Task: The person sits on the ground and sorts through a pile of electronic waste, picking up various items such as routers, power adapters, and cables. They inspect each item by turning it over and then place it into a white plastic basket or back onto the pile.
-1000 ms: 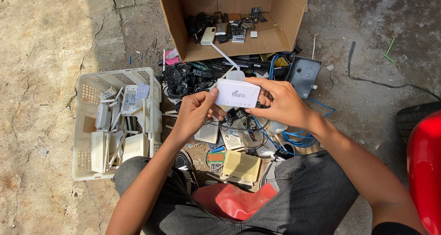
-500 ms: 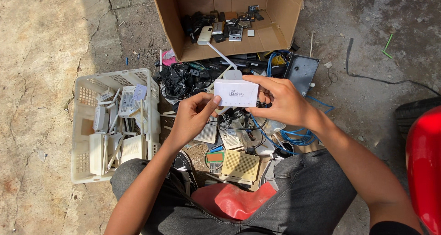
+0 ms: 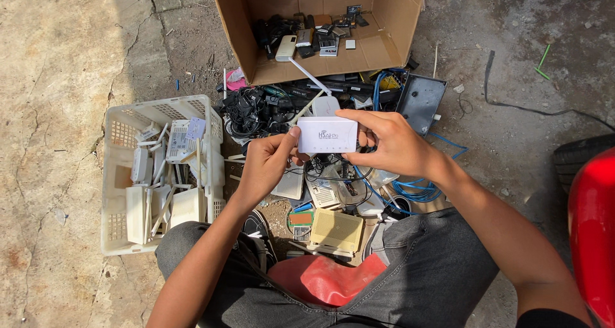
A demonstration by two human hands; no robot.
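I hold a small white rectangular plastic device (image 3: 327,134) flat between both hands, above a heap of old electronics. My left hand (image 3: 266,164) grips its left end, thumb on the top edge. My right hand (image 3: 391,142) wraps its right end, fingers over the top. Under the hands lie white and beige router-like boxes (image 3: 336,230), black cables (image 3: 253,110) and blue cables (image 3: 416,188).
A white plastic basket (image 3: 122,129) holding several white devices stands at the left. An open cardboard box (image 3: 391,20) with small gadgets lies at the top. A grey flat box (image 3: 421,100) lies to the right, a red object (image 3: 596,232) at the far right. Bare concrete surrounds.
Both hands have kept hold of the white device; my left thumb shifted up onto its left edge. The view moved slightly.
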